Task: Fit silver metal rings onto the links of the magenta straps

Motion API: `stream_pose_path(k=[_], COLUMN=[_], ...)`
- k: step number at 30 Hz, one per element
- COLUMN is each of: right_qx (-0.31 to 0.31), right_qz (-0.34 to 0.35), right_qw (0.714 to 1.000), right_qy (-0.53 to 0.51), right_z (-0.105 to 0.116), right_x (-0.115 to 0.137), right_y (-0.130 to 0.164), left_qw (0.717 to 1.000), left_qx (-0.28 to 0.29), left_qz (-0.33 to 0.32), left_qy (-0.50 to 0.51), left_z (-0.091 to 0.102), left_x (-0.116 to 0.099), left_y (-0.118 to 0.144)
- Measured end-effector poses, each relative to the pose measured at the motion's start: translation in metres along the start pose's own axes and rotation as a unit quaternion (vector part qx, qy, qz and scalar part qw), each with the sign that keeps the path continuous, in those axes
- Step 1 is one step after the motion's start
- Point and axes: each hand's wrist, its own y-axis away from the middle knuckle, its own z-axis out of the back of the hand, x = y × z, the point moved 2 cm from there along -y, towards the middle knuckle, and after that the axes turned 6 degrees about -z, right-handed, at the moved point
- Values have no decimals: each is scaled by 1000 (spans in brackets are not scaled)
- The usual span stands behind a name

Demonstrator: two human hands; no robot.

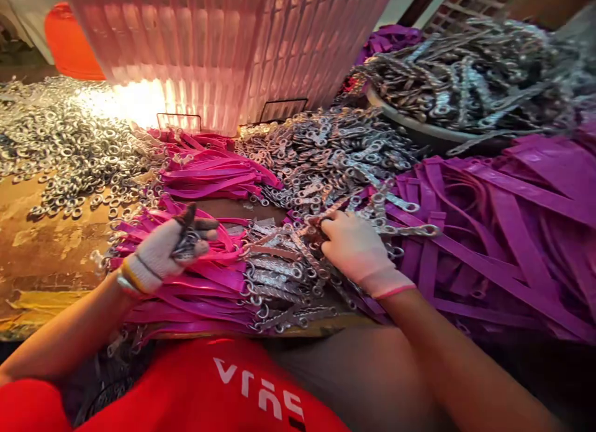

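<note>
My left hand, in a white knit glove with bare fingertips, is turned palm-up with its fingers curled around a small cluster of metal rings. Beneath it lie pink straps with metal rings and flat pieces on their ends. My right hand, in a pale glove with a pink cuff, reaches into metal links that have eyes at their ends. Its fingertips are pinched together at the pile, and what they grip is hidden. Purple straps spread just to its right.
Loose metal rings are heaped at the left, by a bright light. A ribbed translucent plastic panel stands at the back. To the right, a basin overflows with metal links. More links and pink straps lie mid-table.
</note>
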Motion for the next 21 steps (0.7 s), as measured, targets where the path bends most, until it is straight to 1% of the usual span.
stream_pose_path(k=[2,4,6,9,11,13,16,18,21], right_qx=[-22,-72,-102,-113,-125,-125,-85,-43,-2], right_qz=[17,17,9,12,34,69,137,184,214], right_qw=[999,991,977,959,935,893,835,819,816], right_qy=[-30,-107,-186,-259,-330,-428,-525,-542,-536], right_z=[-12,-19,-23,-20,-9,7,36,53,69], right_x=[-4,-4,-2,8,22,42,77,100,121], right_y=[-3,-3,-3,-3,1,9,26,34,36], left_qw=[997,992,991,991,984,973,955,943,927], left_qx=[67,112,122,105,107,125,166,191,195], left_qz=[31,39,23,-6,-21,-49,-97,-125,-164], left_qy=[-14,-32,-40,-89,-143,-188,-225,-244,-276], left_z=[-4,-7,-8,-11,-13,-13,-15,-16,-17], left_x=[10,17,20,23,24,27,33,37,40], left_y=[-9,-10,-6,4,11,15,17,17,14])
